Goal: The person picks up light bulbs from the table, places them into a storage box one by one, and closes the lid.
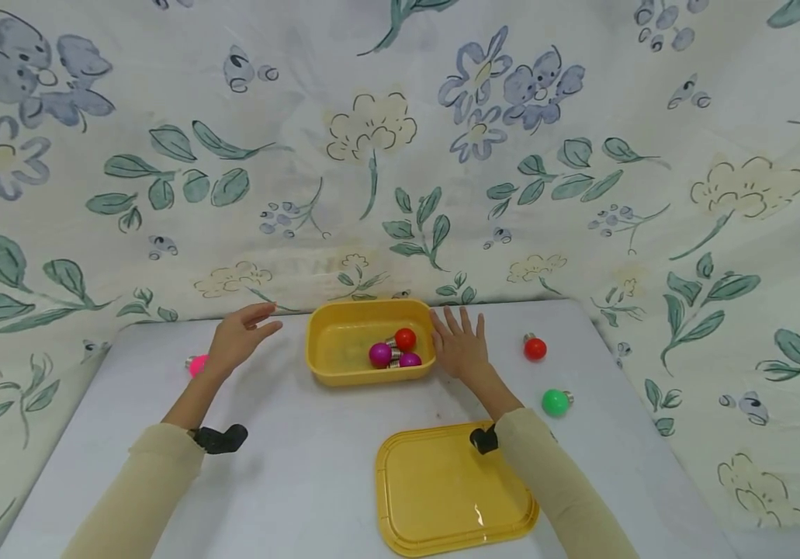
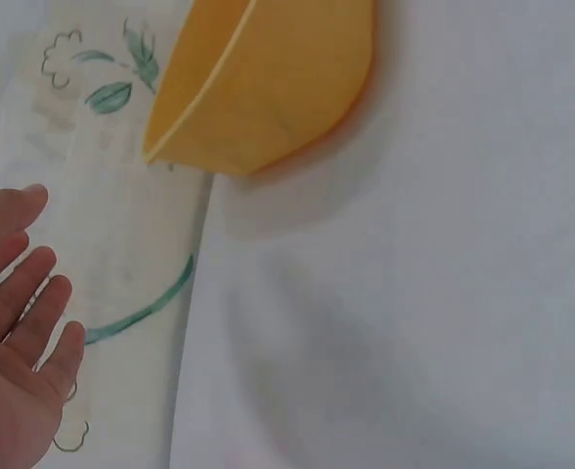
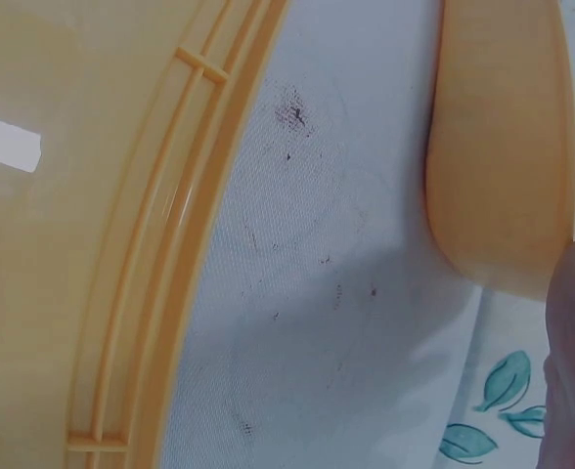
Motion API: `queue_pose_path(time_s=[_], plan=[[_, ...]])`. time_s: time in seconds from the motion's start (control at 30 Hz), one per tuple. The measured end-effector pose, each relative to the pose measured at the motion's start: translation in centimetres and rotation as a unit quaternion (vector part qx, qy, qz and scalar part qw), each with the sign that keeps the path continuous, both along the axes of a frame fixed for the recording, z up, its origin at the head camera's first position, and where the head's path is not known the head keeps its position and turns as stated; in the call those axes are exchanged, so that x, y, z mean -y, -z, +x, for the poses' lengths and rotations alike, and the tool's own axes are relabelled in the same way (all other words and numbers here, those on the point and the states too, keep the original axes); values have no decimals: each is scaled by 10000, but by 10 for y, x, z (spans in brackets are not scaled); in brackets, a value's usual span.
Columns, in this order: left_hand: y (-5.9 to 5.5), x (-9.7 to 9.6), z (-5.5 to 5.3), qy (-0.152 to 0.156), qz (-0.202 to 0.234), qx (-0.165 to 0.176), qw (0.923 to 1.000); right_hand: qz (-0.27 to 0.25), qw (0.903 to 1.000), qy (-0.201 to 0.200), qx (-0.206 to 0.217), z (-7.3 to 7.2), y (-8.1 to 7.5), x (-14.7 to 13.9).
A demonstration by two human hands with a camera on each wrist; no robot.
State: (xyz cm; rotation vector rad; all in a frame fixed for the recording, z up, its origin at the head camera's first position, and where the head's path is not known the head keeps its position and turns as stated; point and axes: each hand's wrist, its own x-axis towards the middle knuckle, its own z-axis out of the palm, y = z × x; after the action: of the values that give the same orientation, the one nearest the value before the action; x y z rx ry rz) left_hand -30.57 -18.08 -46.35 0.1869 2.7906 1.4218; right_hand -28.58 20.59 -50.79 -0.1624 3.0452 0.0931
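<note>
A yellow plastic tub (image 1: 365,378) stands at the table's far edge, with a red bulb (image 1: 405,338) and two purple bulbs (image 1: 381,355) in its right half. To its right, my right hand (image 1: 461,345) has its fingers spread; the thumb side meets the tub's right end, and in the right wrist view the thumb (image 3: 573,322) is at the rim. My left hand (image 1: 239,339) is raised off the tub's left end, apart from it, fingers loosely bent and holding nothing. A pink bulb (image 1: 197,365) lies beside the left hand, partly hidden by it.
A flat yellow lid (image 1: 455,489) lies on the white table (image 1: 288,481) in front, partly under my right forearm. Off to the right lie another red bulb (image 1: 535,348) and a green bulb (image 1: 555,402). Flowered cloth (image 1: 372,194) hangs behind the table.
</note>
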Motion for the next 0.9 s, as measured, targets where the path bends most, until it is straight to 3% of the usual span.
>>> queue_pose_path(time_s=[0.13,0.27,0.43,0.57,0.77,0.9], plan=[[2,24,5,-165,-1,-188,9997,-71,10000,-14,26,0,0,0],[-1,42,14,-284,-327,-213,9988,-61,10000,-1,63,1,-1,-1],[8,59,23,-645,-617,-44,9960,-56,10000,-16,75,1,-2,-1],[13,71,30,-759,-814,230,9935,-38,10000,-32,64,1,-1,-1],[20,81,34,-982,-954,610,9887,-97,9999,-43,5,2,-2,-1],[25,83,36,-1241,-916,681,9857,-104,9999,-50,-23,2,-1,-1]])
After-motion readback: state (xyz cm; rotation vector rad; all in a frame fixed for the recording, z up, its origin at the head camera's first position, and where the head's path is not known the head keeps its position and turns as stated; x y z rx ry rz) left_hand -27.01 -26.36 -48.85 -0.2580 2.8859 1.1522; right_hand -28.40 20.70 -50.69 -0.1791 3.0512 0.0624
